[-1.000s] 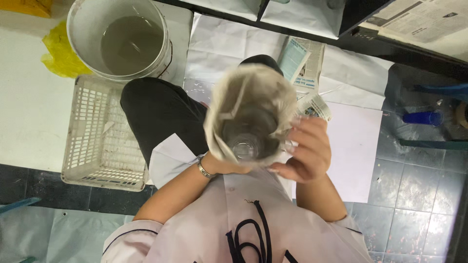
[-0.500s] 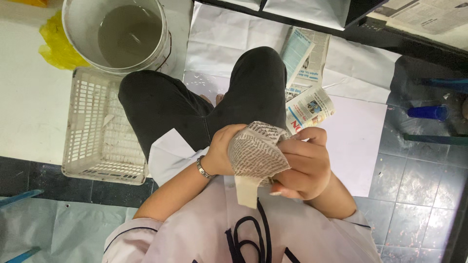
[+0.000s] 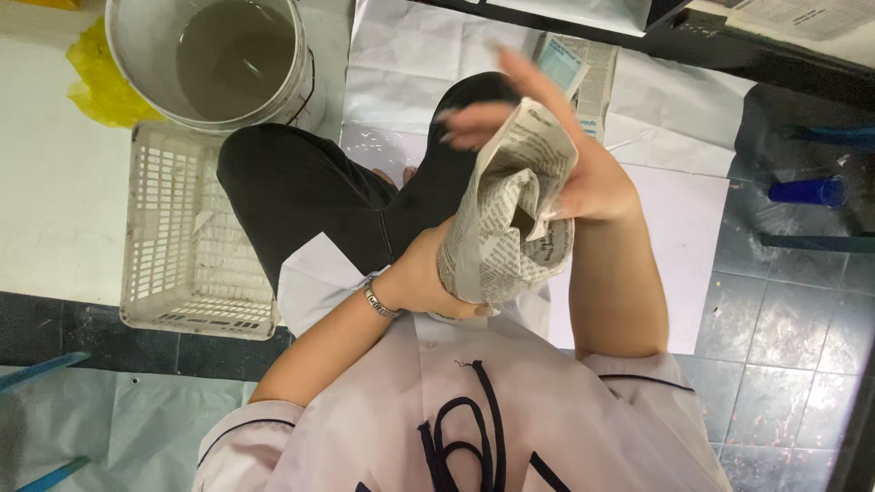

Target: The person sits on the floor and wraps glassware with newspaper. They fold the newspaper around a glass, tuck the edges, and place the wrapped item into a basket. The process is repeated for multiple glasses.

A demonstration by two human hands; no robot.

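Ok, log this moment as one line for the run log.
left hand: grips newspaper bundle from below | right hand: fingers spread over its top | nearby: white basket, bucket of murky water

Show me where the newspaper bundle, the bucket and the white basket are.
newspaper bundle [image 3: 506,228], head view, middle of the crumpled paper between the hands.
bucket [image 3: 305,87], head view, right wall near the rim.
white basket [image 3: 178,314], head view, its near rim.
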